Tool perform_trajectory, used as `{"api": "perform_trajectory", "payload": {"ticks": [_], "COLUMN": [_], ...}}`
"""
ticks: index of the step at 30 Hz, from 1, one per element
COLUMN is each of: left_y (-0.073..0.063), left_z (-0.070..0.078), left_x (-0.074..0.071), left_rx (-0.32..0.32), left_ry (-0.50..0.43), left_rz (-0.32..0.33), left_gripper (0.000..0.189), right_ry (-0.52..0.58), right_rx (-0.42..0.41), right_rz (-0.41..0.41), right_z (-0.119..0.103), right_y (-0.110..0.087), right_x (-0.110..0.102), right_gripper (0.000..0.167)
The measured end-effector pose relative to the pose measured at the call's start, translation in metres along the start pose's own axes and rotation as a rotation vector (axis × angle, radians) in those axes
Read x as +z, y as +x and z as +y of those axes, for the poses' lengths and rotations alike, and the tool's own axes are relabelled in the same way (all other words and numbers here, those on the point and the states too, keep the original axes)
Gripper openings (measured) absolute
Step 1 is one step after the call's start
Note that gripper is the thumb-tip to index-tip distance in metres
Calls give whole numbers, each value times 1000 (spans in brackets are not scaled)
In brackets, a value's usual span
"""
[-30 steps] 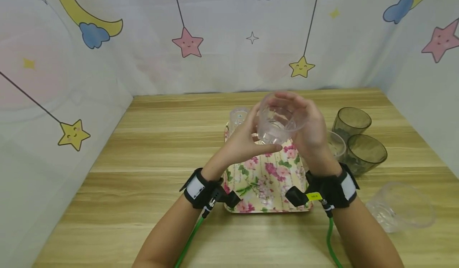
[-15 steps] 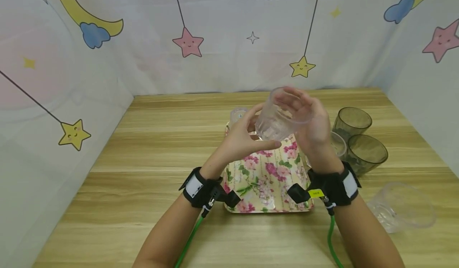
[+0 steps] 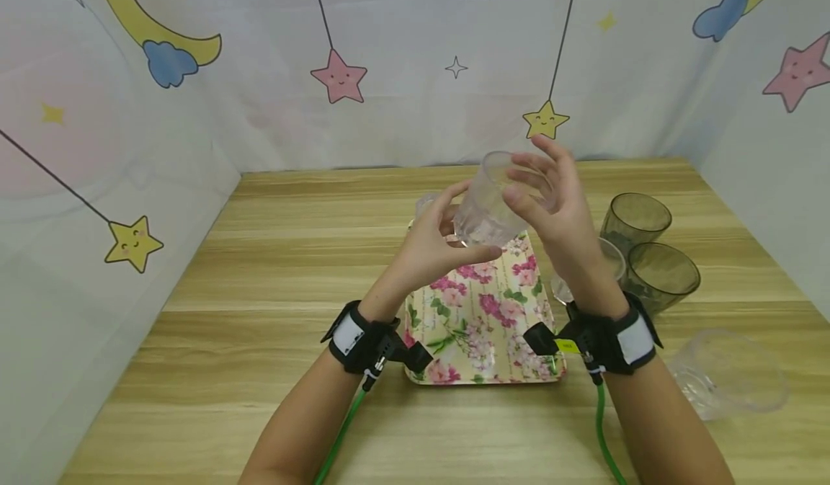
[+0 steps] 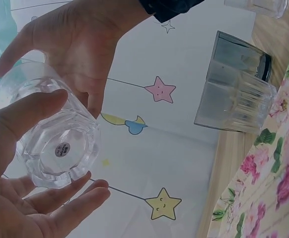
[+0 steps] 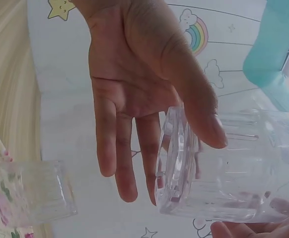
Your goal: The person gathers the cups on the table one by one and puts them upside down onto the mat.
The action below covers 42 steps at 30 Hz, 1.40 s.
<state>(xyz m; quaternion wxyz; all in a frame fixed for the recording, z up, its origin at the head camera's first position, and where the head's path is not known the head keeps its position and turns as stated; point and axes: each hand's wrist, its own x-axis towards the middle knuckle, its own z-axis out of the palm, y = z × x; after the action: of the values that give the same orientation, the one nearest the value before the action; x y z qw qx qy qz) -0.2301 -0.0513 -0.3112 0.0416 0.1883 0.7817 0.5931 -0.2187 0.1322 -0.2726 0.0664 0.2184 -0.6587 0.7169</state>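
A clear tumbler (image 3: pixel 483 207) is held tilted above the far part of a floral tray (image 3: pixel 476 312). My left hand (image 3: pixel 431 243) grips it near the base, thumb on the near side and fingers beyond. In the left wrist view the tumbler's faceted base (image 4: pixel 60 148) bears a small round dark label. At the rim end is my right hand (image 3: pixel 567 218), its thumb in front of the glass and some fingers showing through it, the index finger raised. Another clear tumbler (image 3: pixel 424 202), partly hidden by my left hand, stands at the tray's far left corner.
Right of the tray stand two smoky tumblers (image 3: pixel 638 218) and a clear one (image 3: pixel 612 258), partly behind my right wrist. Nearer the front right, another clear tumbler (image 3: pixel 729 373) lies tilted beside my right forearm. Printed cloth walls (image 3: pixel 402 135) border the wooden table (image 3: pixel 311 254).
The held tumbler has shifted slightly left and up, its base swinging left. My right hand has turned, bringing its thumb to the front of the glass and raising the index finger.
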Motion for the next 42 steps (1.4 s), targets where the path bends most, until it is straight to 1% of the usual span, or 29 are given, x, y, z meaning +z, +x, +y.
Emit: {"api": "perform_trajectory", "payload": {"ticks": [2,5,13,19,26,29,35,38,42], "left_y": [0,-1,-1,0,0,0,-1,-3,-4], "left_z": [0,0,2,2,4,5,8,10,11], "left_x": [-1,-2,-7,-13,-19,-21,-27,-30,-34], "left_rx": [-6,-12,7,-3,-11,-1,15,17,38], "left_ry": [2,4,-12,-6,2,0,-7,-20,-40], "left_rz": [2,4,13,25,44,51,56,61,69], "left_gripper": [89,88,88,90,89,89,89,90,90], "right_ry": [-35,-60,-72,-89,-87,-81,-31,-30,-32], "right_rx": [-4,-22,-24,-5,13,12,7,14,31], "right_rz": [-2,1,21,30,28,26,20,19,16], "right_z": [0,2,4,2,0,2,4,4,3], "right_y": [0,0,3,3,3,3,3,4,3], "right_x": [1,0,-2,-4,-6,-7,-8,-9,-9], "right_gripper": [68,70,67,62,59,58,57,58,58]}}
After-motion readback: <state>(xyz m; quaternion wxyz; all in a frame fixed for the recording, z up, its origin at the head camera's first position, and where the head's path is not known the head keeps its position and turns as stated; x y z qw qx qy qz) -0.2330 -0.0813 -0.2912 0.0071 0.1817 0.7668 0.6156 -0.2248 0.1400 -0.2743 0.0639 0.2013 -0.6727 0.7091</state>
